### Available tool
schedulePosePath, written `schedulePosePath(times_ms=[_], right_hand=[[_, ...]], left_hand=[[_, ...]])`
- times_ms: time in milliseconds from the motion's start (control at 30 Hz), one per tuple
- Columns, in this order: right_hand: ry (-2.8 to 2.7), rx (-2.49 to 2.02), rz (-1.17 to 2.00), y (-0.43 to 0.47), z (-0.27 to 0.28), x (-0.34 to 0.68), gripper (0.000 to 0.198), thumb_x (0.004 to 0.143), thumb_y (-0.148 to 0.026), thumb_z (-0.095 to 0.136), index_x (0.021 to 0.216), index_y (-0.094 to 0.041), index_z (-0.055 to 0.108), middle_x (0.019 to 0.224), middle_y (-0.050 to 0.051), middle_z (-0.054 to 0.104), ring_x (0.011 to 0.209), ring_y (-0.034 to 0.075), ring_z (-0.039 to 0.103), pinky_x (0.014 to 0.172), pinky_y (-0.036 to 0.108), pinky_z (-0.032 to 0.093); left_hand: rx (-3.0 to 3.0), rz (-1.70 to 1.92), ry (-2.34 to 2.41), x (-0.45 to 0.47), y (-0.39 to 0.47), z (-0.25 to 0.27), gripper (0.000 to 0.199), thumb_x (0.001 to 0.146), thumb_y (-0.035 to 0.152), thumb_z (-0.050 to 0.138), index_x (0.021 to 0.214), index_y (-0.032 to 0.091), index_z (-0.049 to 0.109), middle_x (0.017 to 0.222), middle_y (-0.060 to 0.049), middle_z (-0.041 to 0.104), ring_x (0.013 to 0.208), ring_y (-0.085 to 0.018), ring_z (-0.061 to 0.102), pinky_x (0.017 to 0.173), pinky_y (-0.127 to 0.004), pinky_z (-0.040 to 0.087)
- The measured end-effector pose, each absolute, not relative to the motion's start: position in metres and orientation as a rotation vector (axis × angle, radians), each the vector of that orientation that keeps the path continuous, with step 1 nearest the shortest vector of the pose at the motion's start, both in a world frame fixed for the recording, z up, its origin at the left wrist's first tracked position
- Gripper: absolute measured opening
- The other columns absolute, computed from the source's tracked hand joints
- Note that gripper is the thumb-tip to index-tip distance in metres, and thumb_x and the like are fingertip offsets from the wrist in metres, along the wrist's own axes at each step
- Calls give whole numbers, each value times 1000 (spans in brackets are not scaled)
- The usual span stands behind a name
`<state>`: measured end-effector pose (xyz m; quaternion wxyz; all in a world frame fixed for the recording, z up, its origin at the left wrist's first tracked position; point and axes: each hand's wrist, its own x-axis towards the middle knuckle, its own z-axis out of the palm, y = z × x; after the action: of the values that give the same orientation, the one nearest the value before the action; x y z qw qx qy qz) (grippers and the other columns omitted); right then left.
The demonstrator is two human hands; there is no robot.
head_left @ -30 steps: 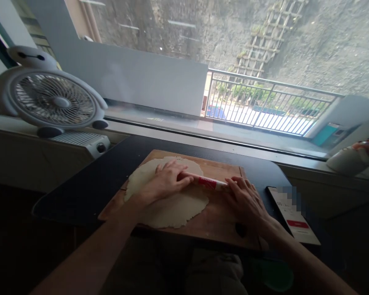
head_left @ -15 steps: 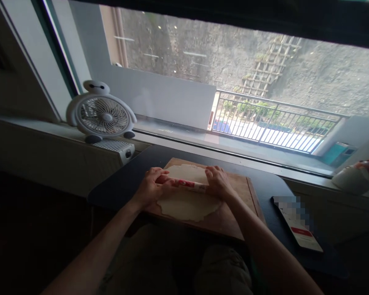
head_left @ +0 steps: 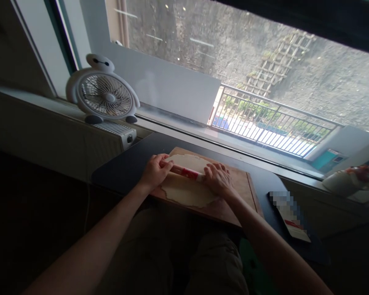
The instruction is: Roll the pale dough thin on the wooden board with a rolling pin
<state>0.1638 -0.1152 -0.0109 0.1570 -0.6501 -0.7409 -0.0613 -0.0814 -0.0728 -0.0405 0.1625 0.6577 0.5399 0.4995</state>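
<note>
A thin, pale sheet of dough (head_left: 186, 193) with a ragged edge lies flat on a wooden board (head_left: 241, 180). Across its upper half rests a rolling pin (head_left: 189, 173) with a red and white band in its middle. My left hand (head_left: 156, 171) is closed round the pin's left end, thumb along the near side. Over the right end lies my right hand (head_left: 217, 178), fingers bent across the pin, hiding that end. Both hands are low over the dough.
The board sits on a dark table (head_left: 119, 164) beside a window. A phone (head_left: 290, 219) lies on the table's right side. A white fan (head_left: 107, 97) stands over a heater (head_left: 118, 131) at left. A pale pot (head_left: 341, 182) is on the sill at right.
The view has tilted and shifted a little. My left hand has gone from fingers laid over the pin to a closer grip on its end. My right hand stays on the other end.
</note>
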Motion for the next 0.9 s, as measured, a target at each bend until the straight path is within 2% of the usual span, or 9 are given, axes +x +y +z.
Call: schedulePosePath(times_ms=[167,333,433,533,733,900], right_hand=[[-2085,-1948,-133,-56,12,174,43,97,-37,24,124,-18,50,122,14,53,113,25,45,91,40,37],[-2201,-1839,-132,-98,0,167,39,97,-38,29,126,-23,49,129,8,50,120,22,39,97,37,33],[-2182,-1751,-201,-142,-17,160,42,97,-44,24,125,-25,49,131,5,49,127,21,32,102,37,28],[-2129,-1778,-218,-148,-21,158,44,97,-46,21,125,-26,49,133,4,48,131,22,26,104,39,24],[-2102,-1922,-76,-72,3,171,43,97,-41,22,124,-23,50,123,11,53,117,25,42,94,42,35],[-2148,-1865,-101,-95,-6,166,43,97,-43,22,124,-24,49,127,9,51,121,24,39,96,42,33]], left_hand=[[1923,1406,1572,-81,-69,-44,43,78,52,53,106,19,59,99,-6,57,90,-20,59,86,-34,48],[1881,1410,1565,-83,-71,-44,44,78,53,54,106,19,58,100,-5,58,88,-20,59,85,-34,48],[1864,1403,1566,-82,-73,-43,43,78,53,54,103,19,59,100,-5,59,90,-20,59,87,-34,47],[1892,1387,1585,-80,-73,-41,42,77,52,54,101,18,60,99,-5,58,90,-21,58,88,-35,46],[1946,1368,1576,-79,-72,-41,43,78,52,54,103,18,60,97,-5,55,86,-19,59,87,-34,48],[1926,1369,1579,-81,-72,-43,41,78,53,54,101,20,61,99,-5,55,88,-20,59,86,-34,48]])
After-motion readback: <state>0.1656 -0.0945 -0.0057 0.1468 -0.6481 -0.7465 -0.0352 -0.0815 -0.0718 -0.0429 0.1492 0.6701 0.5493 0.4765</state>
